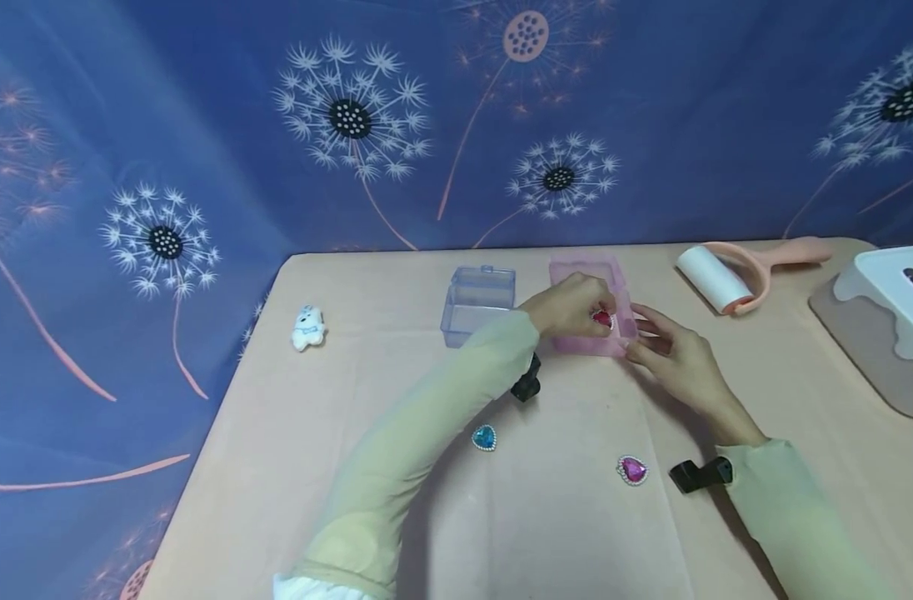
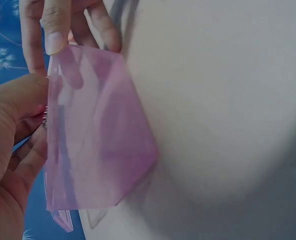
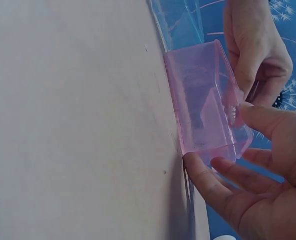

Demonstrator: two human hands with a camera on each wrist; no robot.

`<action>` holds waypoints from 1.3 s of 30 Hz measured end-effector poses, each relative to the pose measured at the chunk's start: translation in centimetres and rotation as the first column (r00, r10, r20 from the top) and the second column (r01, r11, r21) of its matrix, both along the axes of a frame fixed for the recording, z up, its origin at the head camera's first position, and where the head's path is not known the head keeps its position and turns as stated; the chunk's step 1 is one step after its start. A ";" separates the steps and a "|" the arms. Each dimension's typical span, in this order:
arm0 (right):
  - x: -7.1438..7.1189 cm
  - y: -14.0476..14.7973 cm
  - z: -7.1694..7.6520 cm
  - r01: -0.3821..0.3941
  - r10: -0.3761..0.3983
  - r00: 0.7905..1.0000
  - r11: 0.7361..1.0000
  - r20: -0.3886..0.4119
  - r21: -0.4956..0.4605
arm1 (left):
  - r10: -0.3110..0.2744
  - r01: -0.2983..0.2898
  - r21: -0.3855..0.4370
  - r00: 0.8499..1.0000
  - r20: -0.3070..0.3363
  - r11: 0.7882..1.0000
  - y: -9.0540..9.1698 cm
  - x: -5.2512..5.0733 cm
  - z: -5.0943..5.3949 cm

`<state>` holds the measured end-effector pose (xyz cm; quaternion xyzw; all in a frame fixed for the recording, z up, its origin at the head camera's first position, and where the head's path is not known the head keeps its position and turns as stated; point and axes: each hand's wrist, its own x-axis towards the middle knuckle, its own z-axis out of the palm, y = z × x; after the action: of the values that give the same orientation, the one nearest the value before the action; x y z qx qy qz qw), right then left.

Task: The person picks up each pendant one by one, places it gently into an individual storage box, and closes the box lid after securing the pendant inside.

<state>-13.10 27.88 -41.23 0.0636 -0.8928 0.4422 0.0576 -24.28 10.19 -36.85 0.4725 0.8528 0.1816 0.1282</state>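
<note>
A see-through pink plastic box (image 1: 569, 345) stands near the back of the table. My left hand (image 1: 572, 307) reaches into it from the left and pinches a red heart-shaped gem with a beaded edge (image 1: 603, 318) over its right part. Only a sliver of the gem's edge shows in the left wrist view, between thumb and fingers. My right hand (image 1: 681, 367) grips the box's right end, thumb at the near corner and fingers farther back. In the right wrist view, its fingertips (image 3: 193, 160) touch the pink wall.
A clear bluish box (image 1: 467, 312) stands open left of the pink one. Nearer lie a blue gem (image 1: 484, 437) and a magenta gem (image 1: 632, 470). A white bear figure (image 1: 308, 327) lies far left; a lint roller (image 1: 715, 279) and a white-and-grey container (image 1: 876, 333) are on the right.
</note>
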 end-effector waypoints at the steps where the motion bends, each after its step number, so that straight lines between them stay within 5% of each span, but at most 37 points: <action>1: 0.0 0.0 0.1 0.003 -0.003 1.000 1.000 0.000 0.002 | -0.006 0.006 0.002 1.000 0.004 1.000 0.1 -0.2 0.0; 14: 0.0 -0.3 0.2 -0.004 0.005 1.000 1.000 -0.010 0.020 | -0.048 0.052 -0.057 0.996 0.069 0.997 1.8 -0.8 -1.4; 24: 0.1 -0.2 0.2 -0.008 0.008 1.000 1.000 0.003 0.013 | -0.072 0.081 -0.097 0.993 0.092 0.992 2.2 -0.8 -1.4; 39: 0.1 -0.2 0.2 -0.005 0.005 1.000 1.000 -0.001 0.020 | -0.027 0.040 -0.119 0.994 0.109 0.992 2.3 -0.9 -1.5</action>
<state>-13.01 27.64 -40.99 0.0667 -0.8970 0.4333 0.0561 -25.15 12.47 -38.36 0.4679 0.8461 0.1525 0.2050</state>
